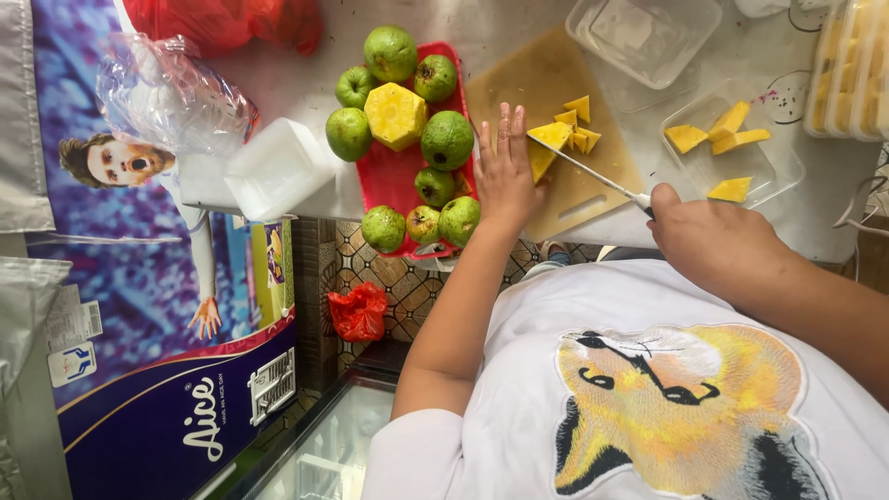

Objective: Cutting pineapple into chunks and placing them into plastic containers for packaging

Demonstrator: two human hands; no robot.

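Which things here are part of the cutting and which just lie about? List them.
In use: left hand, right hand, knife, yellow fruit pieces, cutting board, clear tub of cut pieces.
Lying about: green guavas, red tray, plastic bag, red bag.

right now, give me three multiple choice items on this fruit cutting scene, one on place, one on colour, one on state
1. Where does the peeled pineapple lie?
A. on the red tray among the green guavas
B. in a clear container
C. on the floor

2. What colour are the cut pieces on the cutting board?
A. green
B. yellow
C. white

3. What is the right hand doing?
A. resting empty
B. holding a bag
C. holding a knife against the fruit chunk

Answers:
1 A, it sits on the tray with guavas around it.
2 B, the chunks are yellow.
3 C, the blade meets the piece that the left hand steadies.
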